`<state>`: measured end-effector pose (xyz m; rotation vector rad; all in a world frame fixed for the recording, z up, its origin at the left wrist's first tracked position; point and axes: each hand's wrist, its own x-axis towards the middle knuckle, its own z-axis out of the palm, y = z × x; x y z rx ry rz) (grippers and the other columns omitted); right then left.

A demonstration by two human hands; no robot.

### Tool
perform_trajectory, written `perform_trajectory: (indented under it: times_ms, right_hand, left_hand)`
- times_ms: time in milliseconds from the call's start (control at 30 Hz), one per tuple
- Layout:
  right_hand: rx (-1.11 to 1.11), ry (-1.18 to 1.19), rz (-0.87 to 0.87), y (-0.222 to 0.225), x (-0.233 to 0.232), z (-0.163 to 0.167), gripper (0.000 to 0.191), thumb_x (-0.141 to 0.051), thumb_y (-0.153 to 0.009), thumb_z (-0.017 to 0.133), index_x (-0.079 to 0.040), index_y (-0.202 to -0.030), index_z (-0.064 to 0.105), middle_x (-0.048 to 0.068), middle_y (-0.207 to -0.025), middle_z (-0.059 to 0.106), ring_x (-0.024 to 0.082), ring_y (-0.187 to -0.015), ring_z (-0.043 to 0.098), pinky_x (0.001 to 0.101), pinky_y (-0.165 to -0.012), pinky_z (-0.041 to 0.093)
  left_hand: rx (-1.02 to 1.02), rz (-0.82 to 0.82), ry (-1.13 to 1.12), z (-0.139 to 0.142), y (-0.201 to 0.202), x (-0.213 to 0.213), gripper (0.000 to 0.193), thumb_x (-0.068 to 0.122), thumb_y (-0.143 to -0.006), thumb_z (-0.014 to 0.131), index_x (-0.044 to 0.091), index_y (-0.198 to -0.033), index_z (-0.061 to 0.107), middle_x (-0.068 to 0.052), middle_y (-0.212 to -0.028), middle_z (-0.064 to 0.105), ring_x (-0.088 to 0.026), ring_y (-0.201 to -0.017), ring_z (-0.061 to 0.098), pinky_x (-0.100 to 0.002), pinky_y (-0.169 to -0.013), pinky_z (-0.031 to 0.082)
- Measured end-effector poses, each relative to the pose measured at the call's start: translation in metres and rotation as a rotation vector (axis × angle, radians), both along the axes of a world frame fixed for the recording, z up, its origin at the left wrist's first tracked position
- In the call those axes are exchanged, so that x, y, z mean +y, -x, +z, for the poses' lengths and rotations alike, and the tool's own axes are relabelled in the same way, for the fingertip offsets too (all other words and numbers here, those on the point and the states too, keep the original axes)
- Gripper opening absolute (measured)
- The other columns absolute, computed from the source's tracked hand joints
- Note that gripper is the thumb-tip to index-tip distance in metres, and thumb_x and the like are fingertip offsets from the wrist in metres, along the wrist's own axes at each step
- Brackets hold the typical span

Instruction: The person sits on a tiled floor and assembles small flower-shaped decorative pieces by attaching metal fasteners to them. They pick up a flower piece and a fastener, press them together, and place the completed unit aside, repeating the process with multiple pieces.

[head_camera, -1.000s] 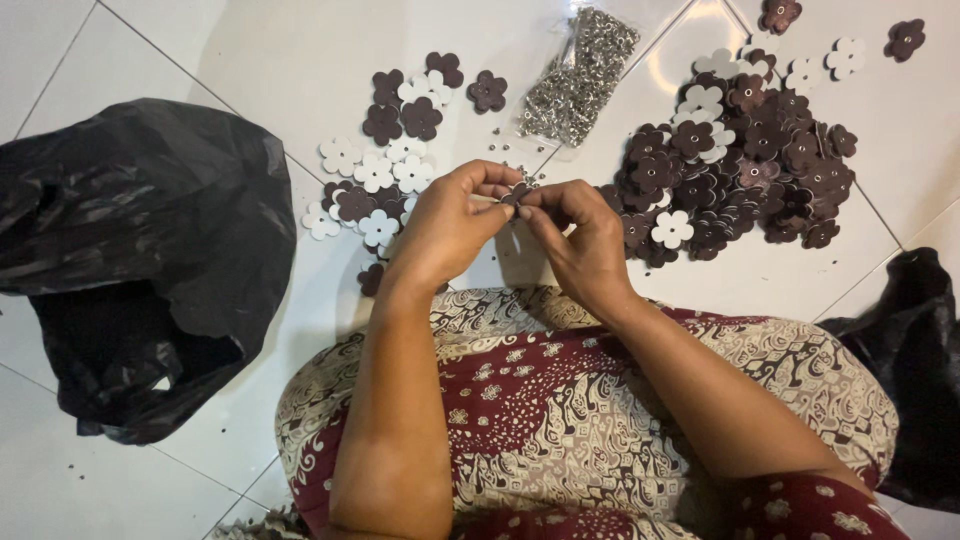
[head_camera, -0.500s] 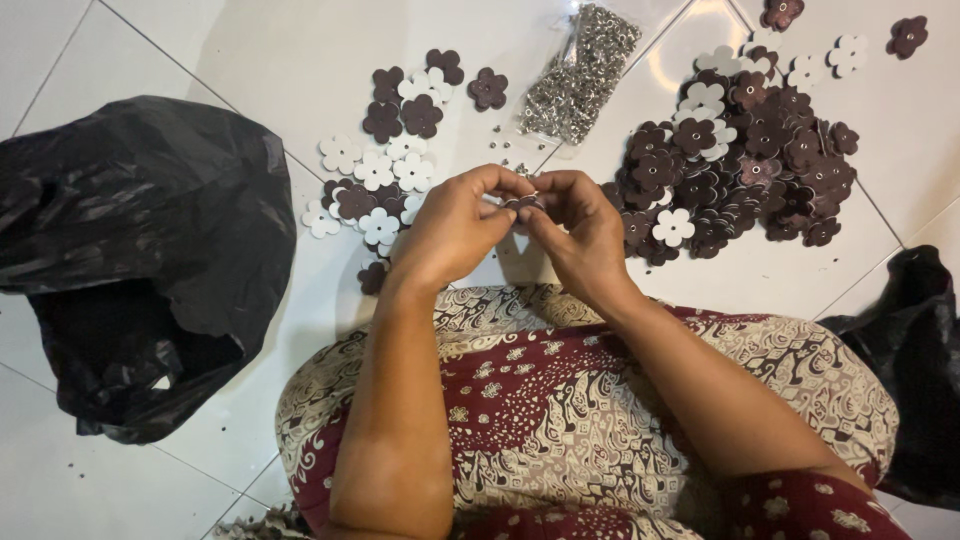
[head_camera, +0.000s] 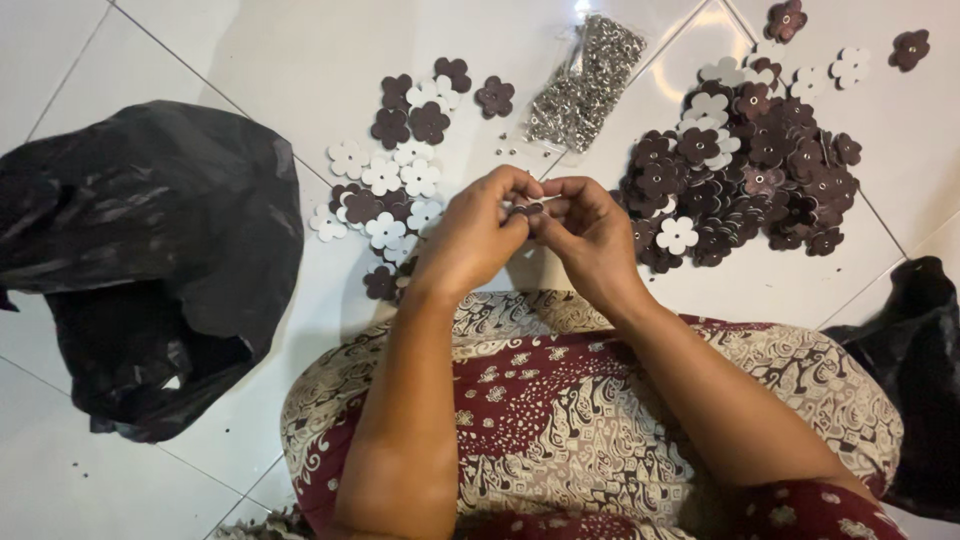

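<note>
Our left hand (head_camera: 475, 240) and right hand (head_camera: 590, 235) met fingertip to fingertip, both pinching one small dark brown flower-shaped piece (head_camera: 524, 211) above the white tiled floor (head_camera: 250, 60), between the mixed brown-and-white flower scatter (head_camera: 395, 185) and the large brown flower pile (head_camera: 750, 175)

White tile floor (head_camera: 250, 60) carries flower cutouts (head_camera: 740, 180), rivet bag (head_camera: 585, 85), black bags (head_camera: 150, 260).

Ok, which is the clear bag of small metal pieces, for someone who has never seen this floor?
Start at the big heap of dark brown flower-shaped cutouts on the white tiled floor, beyond the right hand. Just left of that heap lies the clear plastic bag of small silvery metal pieces. It is the only shiny, grey thing there; all around it are flat flowers.
</note>
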<state>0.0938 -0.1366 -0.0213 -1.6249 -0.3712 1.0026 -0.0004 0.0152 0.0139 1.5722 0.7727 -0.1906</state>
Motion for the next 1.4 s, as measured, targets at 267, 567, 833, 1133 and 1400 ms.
perform_trajectory:
  times_ms: [267, 567, 833, 1133, 1400]
  right_hand:
    - [-0.222, 0.603, 0.254, -0.066, -0.001, 0.076, 0.042, 0.003, -0.090, 0.066, -0.004, -0.131, 0.057, 0.012, -0.103, 0.072, 0.019, -0.085, 0.073, 0.0311, -0.067, 0.064]
    - [-1.227, 0.353, 0.655, -0.048, -0.017, 0.135, 0.027, -0.011, -0.092, 0.078, -0.005, -0.118, 0.073, 0.015, -0.111, 0.074, 0.024, -0.092, 0.071, 0.0355, -0.078, 0.060]
    - [-0.879, -0.397, 0.878, 0.001, -0.017, 0.202, 0.022, -0.010, -0.092, 0.075, -0.006, -0.114, 0.073, 0.013, -0.108, 0.074, 0.023, -0.090, 0.072, 0.0352, -0.077, 0.061]
    - [-0.747, -0.180, 0.452, -0.005, 0.004, 0.192, 0.017, -0.008, -0.093, 0.072, -0.006, -0.110, 0.074, 0.011, -0.104, 0.074, 0.021, -0.089, 0.074, 0.0349, -0.075, 0.062]
    - [-0.798, 0.264, 0.394, 0.017, -0.006, -0.013, 0.014, -0.015, -0.087, 0.077, -0.008, -0.099, 0.076, 0.012, -0.093, 0.072, 0.030, -0.082, 0.071, 0.0411, -0.073, 0.060]
  left_hand:
    - [0.218, 0.186, -0.637, -0.019, 0.027, 0.027, 0.027, 0.010, -0.089, 0.075, 0.013, -0.115, 0.068, -0.007, -0.118, 0.067, -0.027, -0.105, 0.068, -0.040, -0.091, 0.054]
    - [0.533, -0.032, -0.843, -0.024, 0.031, 0.021, 0.035, 0.002, -0.079, 0.074, 0.006, -0.113, 0.065, -0.015, -0.118, 0.060, -0.035, -0.102, 0.065, -0.042, -0.087, 0.053]
    - [0.500, -0.027, -0.741, -0.020, 0.032, 0.019, 0.010, 0.010, -0.093, 0.067, 0.010, -0.100, 0.074, -0.010, -0.105, 0.071, -0.030, -0.100, 0.067, -0.041, -0.088, 0.053]
    - [0.041, 0.350, -0.229, -0.012, 0.017, 0.027, 0.017, 0.025, -0.091, 0.074, 0.012, -0.102, 0.076, 0.000, -0.093, 0.080, -0.013, -0.081, 0.074, -0.028, -0.071, 0.055]
    - [-0.186, 0.452, -0.083, -0.029, 0.019, 0.023, 0.030, 0.007, -0.089, 0.073, 0.006, -0.119, 0.071, -0.003, -0.109, 0.076, -0.009, -0.089, 0.072, -0.025, -0.074, 0.058]
